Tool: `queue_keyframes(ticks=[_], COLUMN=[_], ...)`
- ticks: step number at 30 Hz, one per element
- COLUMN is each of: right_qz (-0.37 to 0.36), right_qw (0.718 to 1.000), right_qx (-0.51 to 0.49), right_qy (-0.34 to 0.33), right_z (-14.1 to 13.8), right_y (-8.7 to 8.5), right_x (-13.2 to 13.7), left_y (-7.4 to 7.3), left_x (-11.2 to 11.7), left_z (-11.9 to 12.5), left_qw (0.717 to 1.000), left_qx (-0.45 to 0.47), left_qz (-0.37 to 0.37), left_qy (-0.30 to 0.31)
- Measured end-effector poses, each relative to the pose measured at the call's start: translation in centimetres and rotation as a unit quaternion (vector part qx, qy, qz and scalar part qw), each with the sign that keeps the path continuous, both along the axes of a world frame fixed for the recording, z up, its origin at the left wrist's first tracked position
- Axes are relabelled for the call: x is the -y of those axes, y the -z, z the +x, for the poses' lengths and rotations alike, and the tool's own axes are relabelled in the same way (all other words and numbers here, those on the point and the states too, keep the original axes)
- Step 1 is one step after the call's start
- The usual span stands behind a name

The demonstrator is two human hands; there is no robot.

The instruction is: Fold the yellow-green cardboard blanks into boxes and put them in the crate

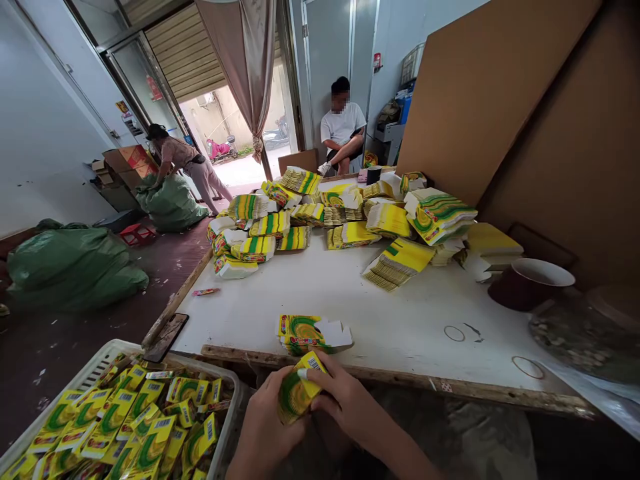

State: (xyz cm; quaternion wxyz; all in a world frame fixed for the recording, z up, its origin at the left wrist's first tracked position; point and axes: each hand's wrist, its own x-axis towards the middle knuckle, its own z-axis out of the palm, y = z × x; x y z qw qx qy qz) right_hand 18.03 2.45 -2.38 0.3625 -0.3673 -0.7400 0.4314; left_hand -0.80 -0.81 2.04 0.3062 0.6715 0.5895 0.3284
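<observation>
Between my two hands, just in front of the table's near edge, is a small yellow and green cardboard box [296, 395]. My left hand [273, 413] wraps around its left side. On the right, my right hand [337, 399] grips the box near its upper end, where a barcode shows. Whether anything is inside the box is hidden. Right beyond my hands, a short stack of flat, unfilled boxes [305, 333] with white flaps lies on the white table [320, 283]. Lower left stands a white plastic basket [227, 377] full of closed yellow boxes [150, 427].
Piles of flat boxes [270, 227] cover the far table. A phone [170, 333] lies at the left edge, rubber bands [454, 333] and a dark cup [530, 283] at right. Cardboard sheets [465, 100] lean behind. One person [345, 127] sits; another [185, 160] bends over green sacks [170, 203].
</observation>
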Motion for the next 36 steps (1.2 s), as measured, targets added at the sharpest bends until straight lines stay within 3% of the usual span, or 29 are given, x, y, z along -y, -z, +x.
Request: queue_keyframes(ticks=[4, 10, 14, 20, 25, 27, 30, 32, 34, 35, 36], right_qz=[-0.007, -0.002, 0.007, -0.029, -0.084, -0.088, -0.07, -0.029, 0.019, 0.035, 0.044], right_qw=[1.0, 0.999, 0.999, 0.995, 0.996, 0.995, 0.997, 0.996, 0.981, 0.969, 0.959], right_qx=[0.01, 0.034, 0.035, 0.035, -0.01, -0.03, -0.014, 0.043, 0.137, 0.181, 0.214], right_qy=[0.01, -0.029, -0.029, -0.086, 0.021, 0.029, 0.026, 0.069, 0.138, 0.164, 0.18], right_z=[0.2, 0.4, 1.3, 2.4, 0.1, -0.7, -1.0, -0.8, -0.7, -0.6, -0.7], right_y=[-1.0, -1.7, -2.1, -2.9, -1.4, -1.0, -1.0, -1.1, -0.9, -0.7, -0.4], right_x=[0.0, 0.2, -0.7, -1.4, -0.3, 0.0, -0.7, -2.2, -4.2, -5.2, -6.0], left_y=[-0.6, 0.0, 0.2, 0.3, 0.3, 0.4, 0.4, 0.2, -0.3, -0.5, -0.7], left_x=[-0.3, -0.7, -1.1, -1.2, -1.0, -0.8, -0.1, 0.9, 2.4, 3.3, 4.2], left_z=[0.0, 0.1, 0.1, -0.3, 0.4, 0.1, -2.9, -7.1, -12.2, -14.6, -16.8], left_qw=[1.0, 0.999, 0.999, 0.997, 0.999, 0.999, 0.999, 0.992, 0.943, 0.901, 0.859], left_qx=[-0.013, -0.008, -0.004, -0.023, -0.029, -0.021, -0.022, -0.071, -0.2, -0.284, -0.351], left_qz=[0.009, 0.035, 0.008, -0.027, -0.018, -0.023, -0.039, -0.046, -0.061, -0.078, -0.042], left_qy=[0.022, 0.037, 0.033, 0.067, 0.037, 0.029, -0.004, -0.097, -0.258, -0.319, -0.371])
